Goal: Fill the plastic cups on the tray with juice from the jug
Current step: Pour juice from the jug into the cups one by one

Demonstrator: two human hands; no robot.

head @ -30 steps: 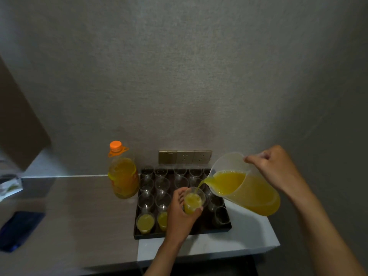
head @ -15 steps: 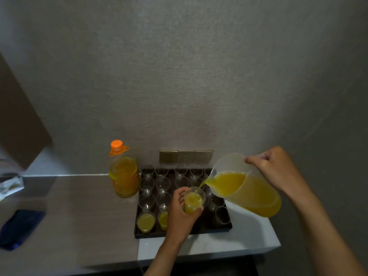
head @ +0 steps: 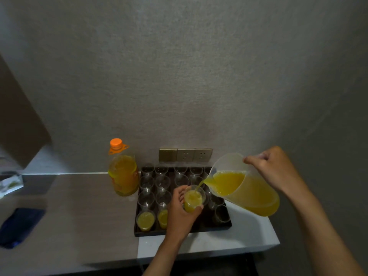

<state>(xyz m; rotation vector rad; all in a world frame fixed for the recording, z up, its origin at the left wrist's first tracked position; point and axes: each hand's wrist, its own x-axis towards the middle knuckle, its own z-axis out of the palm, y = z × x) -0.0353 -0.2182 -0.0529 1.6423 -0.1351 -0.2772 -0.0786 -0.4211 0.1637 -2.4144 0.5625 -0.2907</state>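
The left hand (head: 180,211) reaches in from the bottom edge over the front of the black tray (head: 179,233), its fingers (head: 196,210) curled round a clear plastic cup (head: 192,199) held up above the tray's middle rows; the cup is already most of the way full of juice. To its left, in the tray's front row, stand two filled cups (head: 145,220), the second partly hidden behind the hand, and at the front right corner one empty cup (head: 221,214). The tray sits on the desk (head: 199,246), where the pale white section meets the brown one. Farther right the right hand (head: 272,170) grips the far side of the translucent jug (head: 245,186), fingers wrapped tight on it, thumb on the rim; the jug is tilted left and a thin stream of juice (head: 199,187) runs from its spout into the held cup. Behind the held cup rows of empty cups (head: 163,181) fill the tray to its back edge. Just left of the tray stands a juice bottle (head: 123,174) with an orange cap. Far left on the desk lie a dark blue object (head: 20,226) and a pale packet (head: 10,184). On the wall behind the tray is a strip of sockets (head: 185,154)
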